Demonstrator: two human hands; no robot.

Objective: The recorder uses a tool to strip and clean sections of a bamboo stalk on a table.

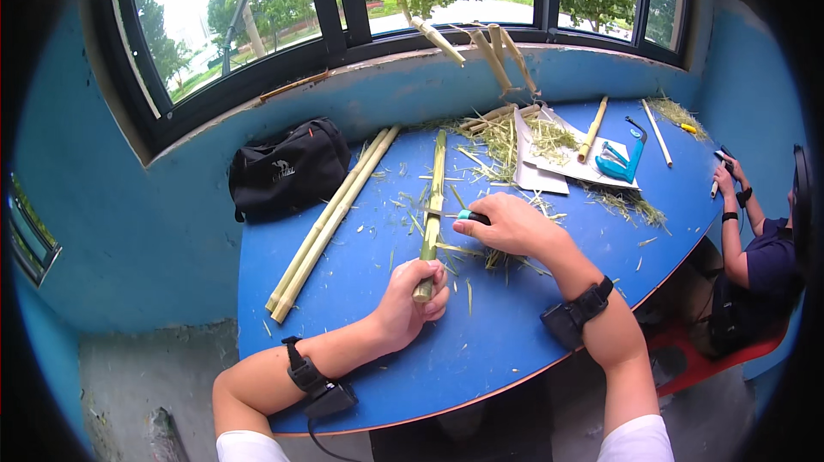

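My left hand (414, 295) is closed round the near end of a green bamboo stick (438, 172), which points away from me over the blue table. In my right hand (513, 223) is a knife (470, 217) with a teal and black handle. Its thin blade lies across the stick, a little beyond my left hand; whether the edge bites in cannot be made out. Pale shaved patches show along the stick's green skin. Thin green shavings (469, 295) are scattered around both hands.
Two long bamboo poles (330, 226) lie left, by a black bag (287, 169). Shavings, white card (536, 172), a teal saw (620, 162) and more sticks (594, 129) fill the back right of the blue table (343, 368). Another person (764, 256) sits right, holding a stick.
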